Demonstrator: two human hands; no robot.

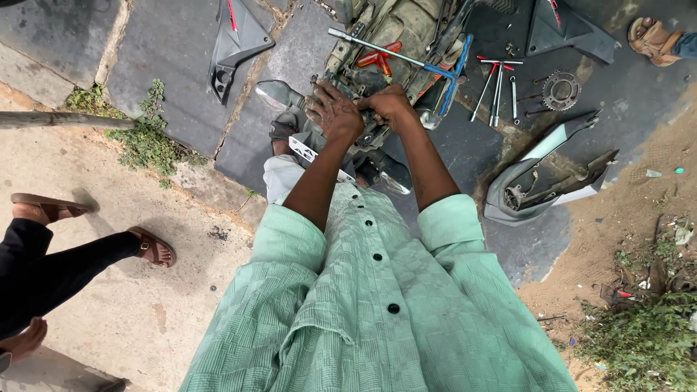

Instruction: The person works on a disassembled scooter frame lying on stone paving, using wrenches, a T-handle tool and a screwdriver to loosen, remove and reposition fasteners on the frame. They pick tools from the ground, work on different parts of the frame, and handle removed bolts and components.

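The grimy engine block sits on the dark paved ground just ahead of the person's feet. Both hands press together on its near edge: the left hand and right hand are curled tight, though I cannot tell what they clutch. A long T-handle wrench lies across the engine. Spanners and a sprocket rest to the right, beside a grey body panel.

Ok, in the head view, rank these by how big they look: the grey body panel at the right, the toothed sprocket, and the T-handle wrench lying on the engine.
1. Grey body panel, clearly largest.
2. T-handle wrench, long but thin.
3. Sprocket, smallest.
All lie on the ground at a similar distance from the camera, so the order looks reliable.
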